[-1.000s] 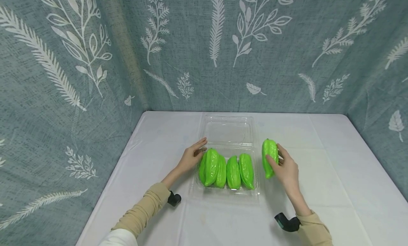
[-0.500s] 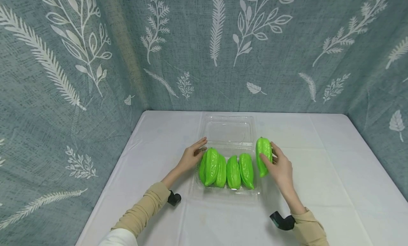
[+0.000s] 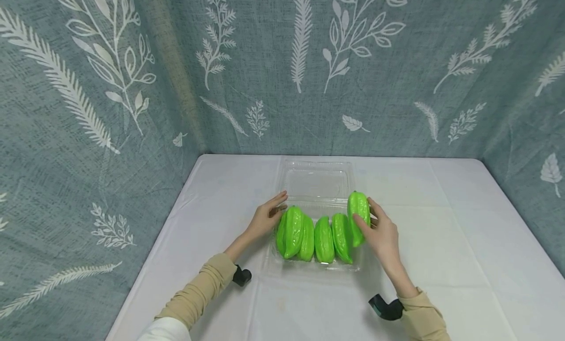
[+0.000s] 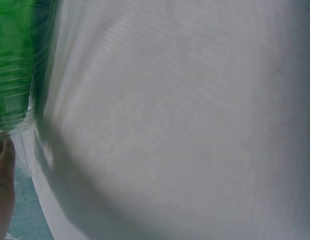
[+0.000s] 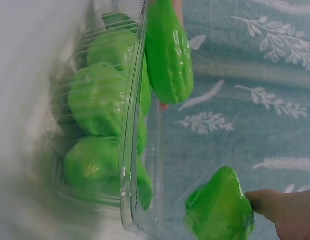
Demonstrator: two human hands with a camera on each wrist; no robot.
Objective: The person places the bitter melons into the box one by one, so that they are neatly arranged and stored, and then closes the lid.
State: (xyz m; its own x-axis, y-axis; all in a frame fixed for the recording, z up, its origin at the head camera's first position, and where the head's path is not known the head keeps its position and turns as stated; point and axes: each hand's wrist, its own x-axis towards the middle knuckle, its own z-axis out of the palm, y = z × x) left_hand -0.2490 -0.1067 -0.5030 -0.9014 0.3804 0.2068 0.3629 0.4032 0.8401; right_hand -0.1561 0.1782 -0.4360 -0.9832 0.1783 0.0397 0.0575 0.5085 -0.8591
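Observation:
A clear plastic clamshell container (image 3: 355, 262) lies open on the table, with several glossy green, ridged bitter melons (image 3: 324, 240) side by side in its base. My right hand (image 3: 383, 233) grips another bitter melon (image 3: 358, 216) between thumb and fingers, above the container's right edge. In the right wrist view that held melon (image 5: 220, 207) is tilted, raised above the rim, with my thumb on its side. My left hand (image 3: 264, 217) rests at the container's left side, fingers extended beside the leftmost melon. Only a bit of a finger (image 4: 5, 165) shows by the container wall in the left wrist view.
The container's transparent lid (image 3: 317, 179) is folded back flat on the far side. A white cloth covers the table (image 3: 441, 243). Blue-green leaf-patterned curtains (image 3: 273, 120) hang behind and along the sides. Black wrist-mounted pieces (image 3: 385, 307) stick out near both sleeves.
My right hand has carried its bitter melon leftward, from beside the container to above its right edge. My left hand stays in place.

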